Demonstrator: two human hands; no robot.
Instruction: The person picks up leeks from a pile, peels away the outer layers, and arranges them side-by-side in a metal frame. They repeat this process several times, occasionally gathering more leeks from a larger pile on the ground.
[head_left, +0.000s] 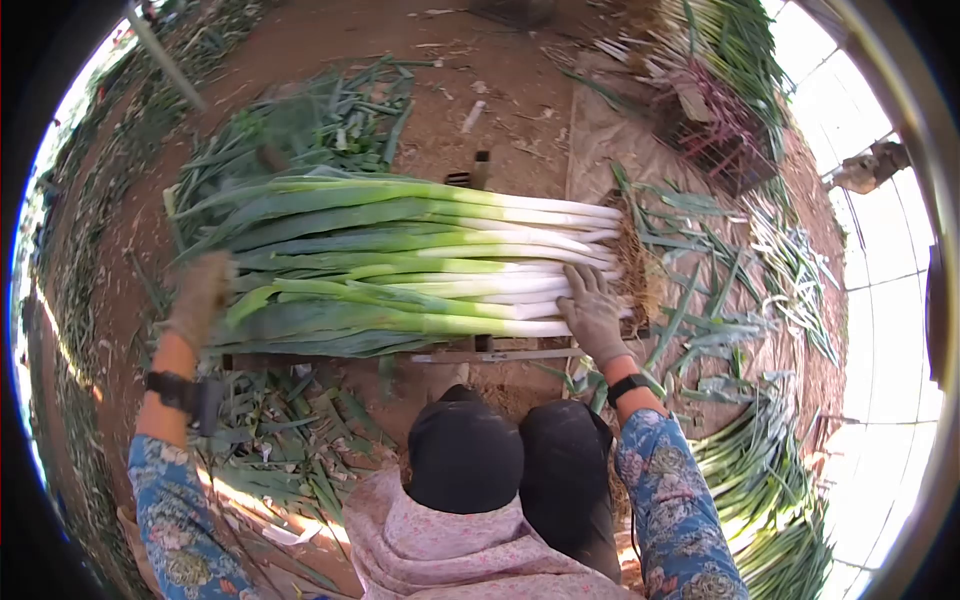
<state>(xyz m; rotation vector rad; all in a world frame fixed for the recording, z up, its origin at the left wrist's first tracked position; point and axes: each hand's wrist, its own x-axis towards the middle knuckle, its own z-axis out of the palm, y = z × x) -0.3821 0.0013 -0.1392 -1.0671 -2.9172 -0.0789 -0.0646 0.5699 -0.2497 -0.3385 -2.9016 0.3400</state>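
Observation:
A wide bundle of leeks (430, 262) lies crosswise in front of me, raised on a low stand. Its green leaves point left, and its white shanks end on the right in brown roots (636, 265). My right hand (592, 308), in a dirty work glove, rests on the white ends near the roots with its fingers spread. At the leaf tips on the left is my left hand (203, 292), also gloved. It is smeared by motion, so its fingers and any hold on the leaves cannot be made out. A thin flat strip (500, 355) runs along the stand's near edge.
Loose green leaves (310, 125) are heaped beyond the bundle, and cut scraps (280, 440) litter the ground nearer me. More green stalks (765, 490) lie at the right. A crate-like pile with reddish stems (715, 125) stands at the back right.

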